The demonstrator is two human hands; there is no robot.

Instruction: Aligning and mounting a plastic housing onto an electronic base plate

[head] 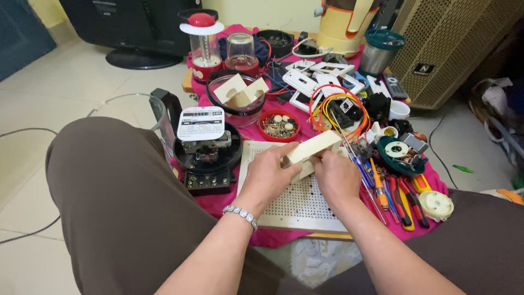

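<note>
A cream plastic box-shaped part [313, 147] is held between both hands above a white perforated board [297, 205]. My left hand [267, 173], with a beaded bracelet at the wrist, grips the part's left end. My right hand [337, 176] closes on its right end and underside. The part is tilted, its far end raised toward the right. The board lies on a pink cloth [234, 205] over a low table.
A black electric meter [206, 147] sits left of the board. A red dish of small parts [279, 125], white switch plates [305, 82], orange wires [335, 106], screwdrivers and pliers [396, 196], blender jars [203, 43] and a beige speaker [453, 49] crowd the area. My knees flank the table.
</note>
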